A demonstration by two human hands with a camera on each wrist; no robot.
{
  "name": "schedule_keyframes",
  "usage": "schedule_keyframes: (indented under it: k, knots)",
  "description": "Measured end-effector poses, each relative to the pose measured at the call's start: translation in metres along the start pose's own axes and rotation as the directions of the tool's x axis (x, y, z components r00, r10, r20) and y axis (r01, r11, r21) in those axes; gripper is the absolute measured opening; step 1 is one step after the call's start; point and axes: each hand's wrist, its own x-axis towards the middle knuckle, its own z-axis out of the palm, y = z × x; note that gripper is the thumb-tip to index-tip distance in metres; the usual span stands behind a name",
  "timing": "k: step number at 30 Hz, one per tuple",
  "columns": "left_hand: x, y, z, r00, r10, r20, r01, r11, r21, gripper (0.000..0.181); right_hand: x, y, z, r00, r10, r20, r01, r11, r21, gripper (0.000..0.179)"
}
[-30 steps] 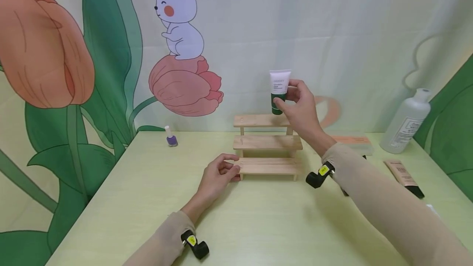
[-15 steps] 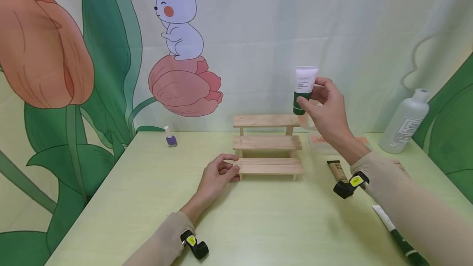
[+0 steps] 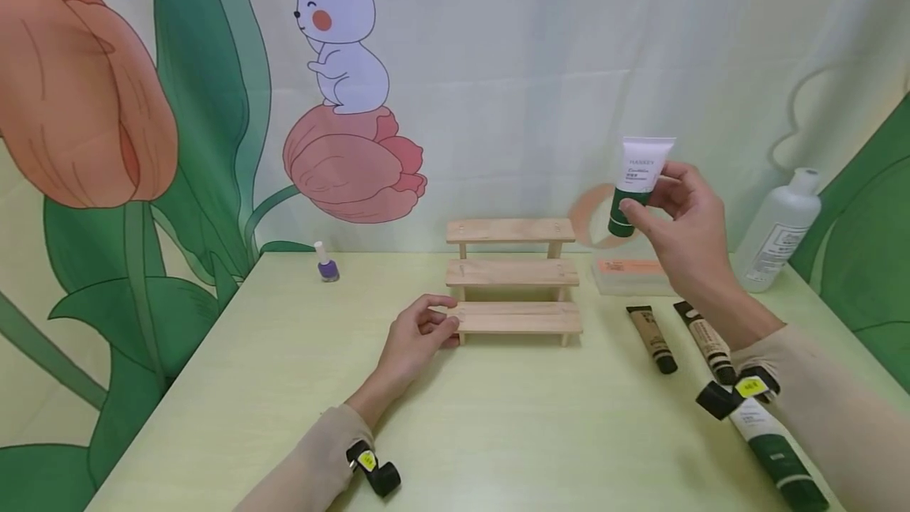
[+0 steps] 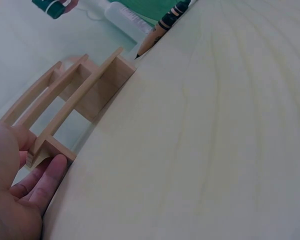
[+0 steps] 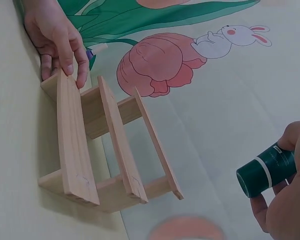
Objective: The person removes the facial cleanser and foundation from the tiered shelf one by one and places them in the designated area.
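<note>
A three-step wooden display stand [image 3: 513, 273] stands against the backdrop. My left hand [image 3: 415, 338] pinches the left end of its lowest step; in the left wrist view, fingertips [image 4: 55, 172] lie against the end leg. To the right of the stand and above the table, my right hand [image 3: 686, 224] holds a small white and green squeeze tube [image 3: 640, 172]. The tube is nearly upright, cap down and tilted slightly. In the right wrist view only its green lower part and cap [image 5: 252, 177] show past the fingers.
A purple nail polish bottle [image 3: 327, 263] stands left. On the right lie a brown tube [image 3: 650, 338], a beige and black tube [image 3: 704, 338], and a larger white and green tube [image 3: 778, 457]. Behind are a flat clear box [image 3: 626, 275] and a white bottle [image 3: 778, 231].
My right hand has carried the small tube rightward, from above the top step to beyond the stand's right side. The left hand has stayed on the stand.
</note>
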Motion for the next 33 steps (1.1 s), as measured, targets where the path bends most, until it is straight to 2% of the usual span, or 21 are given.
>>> schedule_keyframes:
  k: [6,18,22,25,28,33]
  knots:
    - [0.0,-0.001,0.0,1.0,0.003,0.002,-0.003,1.0,0.002,0.027,-0.016,0.0,-0.018,1.0,0.022,-0.011,-0.023,0.997,-0.068,0.046]
    - [0.0,0.0,0.0,1.0,0.004,0.006,-0.004,1.0,-0.007,0.027,-0.057,-0.002,-0.046,1.0,0.016,0.01,-0.015,0.993,-0.114,0.052]
    - [0.0,-0.001,0.0,1.0,0.006,0.009,-0.006,1.0,-0.012,0.028,-0.074,0.002,-0.054,1.0,0.017,0.008,-0.017,0.997,-0.077,0.053]
    - [0.001,-0.001,0.0,1.0,0.008,0.013,-0.008,1.0,-0.012,0.028,-0.087,0.006,-0.059,1.0,0.017,0.017,-0.017,0.999,0.032,0.054]
    - [0.0,-0.001,0.0,1.0,0.014,0.014,-0.014,1.0,-0.013,0.027,-0.101,0.011,-0.063,0.999,0.026,0.031,-0.029,0.995,0.098,0.055]
    - [0.0,0.0,0.0,1.0,0.014,0.011,-0.014,1.0,-0.011,0.027,-0.121,0.019,-0.071,0.997,0.056,0.058,-0.063,0.992,0.108,0.056]
